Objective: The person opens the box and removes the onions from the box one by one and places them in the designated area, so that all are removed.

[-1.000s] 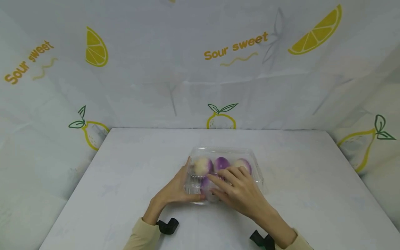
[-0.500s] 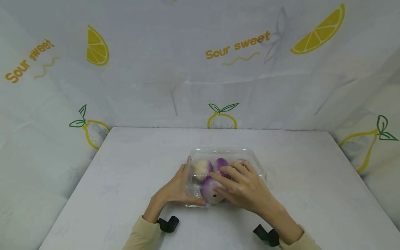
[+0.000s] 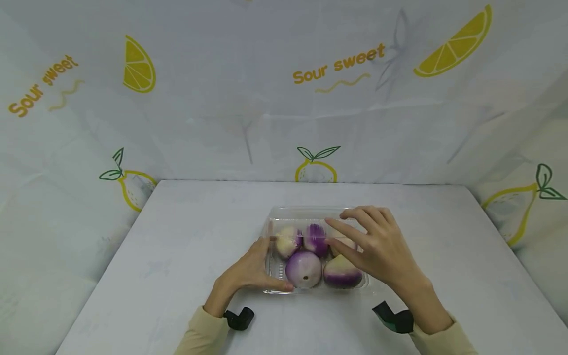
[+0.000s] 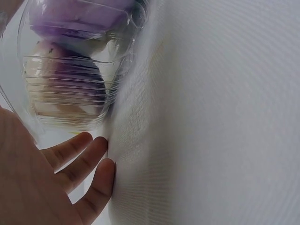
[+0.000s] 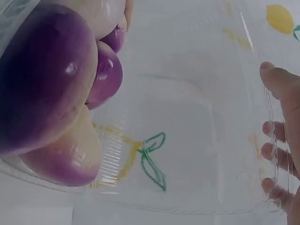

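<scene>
A clear plastic clamshell box stands on the table with several round, glossy, purple-and-white vegetables in it, turnip-like in look. Its hinged lid is lifted off them and tilts up toward the back. The right hand pinches the lid's free edge, thumb on one face and fingertips on the other in the right wrist view. At the box's left end rests the left hand, thumb along the front rim. In the left wrist view, its fingers lie extended beside the ribbed wall, low by the table.
A white table spreads out around the box. Behind and beside it hangs a white cloth printed with lemons and words. Black wrist mounts sit at both cuffs.
The right hand has moved right and up, raising the lid from over the vegetables. The front vegetables are now uncovered. The left hand has stayed nearly in place.
</scene>
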### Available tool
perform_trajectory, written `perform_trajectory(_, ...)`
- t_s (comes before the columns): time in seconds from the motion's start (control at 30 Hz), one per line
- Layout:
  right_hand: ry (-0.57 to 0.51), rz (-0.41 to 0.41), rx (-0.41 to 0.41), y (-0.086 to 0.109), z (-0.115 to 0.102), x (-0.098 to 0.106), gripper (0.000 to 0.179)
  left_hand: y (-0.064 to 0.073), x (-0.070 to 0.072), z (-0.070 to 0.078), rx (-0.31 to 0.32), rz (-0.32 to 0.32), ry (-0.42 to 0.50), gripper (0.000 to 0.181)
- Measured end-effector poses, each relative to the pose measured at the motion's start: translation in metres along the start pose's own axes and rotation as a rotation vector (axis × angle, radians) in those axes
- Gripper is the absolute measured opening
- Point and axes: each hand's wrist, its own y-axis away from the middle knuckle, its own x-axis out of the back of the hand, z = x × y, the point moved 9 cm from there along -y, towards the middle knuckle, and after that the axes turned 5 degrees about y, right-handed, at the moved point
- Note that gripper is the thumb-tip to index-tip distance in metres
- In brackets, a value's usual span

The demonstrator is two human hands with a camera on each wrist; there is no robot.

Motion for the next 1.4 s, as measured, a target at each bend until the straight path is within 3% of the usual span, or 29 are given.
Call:
perform_trajectory(0.23, -0.037, 0.062, -0.097, 0.001, 0.026, 0.005, 0.043, 0.001, -0.001, -0.002, 0.036, -0.008, 0.011, 0.154)
perform_trajectory(0.47, -0.11, 0.082, -0.228, 0.013, 0.054, -0.004, 0.04, 0.001, -0.002, -0.003, 0.041, -0.005, 0.011, 0.154)
perform_trajectory(0.6, -0.203, 0.109, -0.321, 0.02, 0.072, -0.011, 0.02, 0.001, -0.003, -0.005, 0.051, -0.01, 0.008, 0.154)
perform_trajectory(0.73, -0.305, 0.107, -0.378, 0.028, 0.084, -0.021, 0.058, 0.002, -0.003, -0.005, 0.051, -0.009, 0.007, 0.154)
perform_trajectory(0.87, -0.359, 0.067, -0.374, 0.035, 0.089, -0.032, 0.08, 0.002, -0.003, -0.004, 0.042, -0.007, 0.013, 0.154)
perform_trajectory(1.07, -0.407, 0.006, -0.415, 0.046, 0.097, -0.047, 0.091, 0.002, -0.003, -0.004, 0.039, -0.004, 0.021, 0.154)
perform_trajectory(1.23, -0.452, -0.166, -0.497, 0.055, 0.1, -0.065, 0.101, 0.002, -0.002, -0.004, 0.039, 0.001, 0.023, 0.154)
perform_trajectory(1.4, -0.474, -0.317, -0.52, 0.064, 0.1, -0.08, 0.103, 0.002, -0.002, -0.005, 0.037, 0.003, 0.016, 0.153)
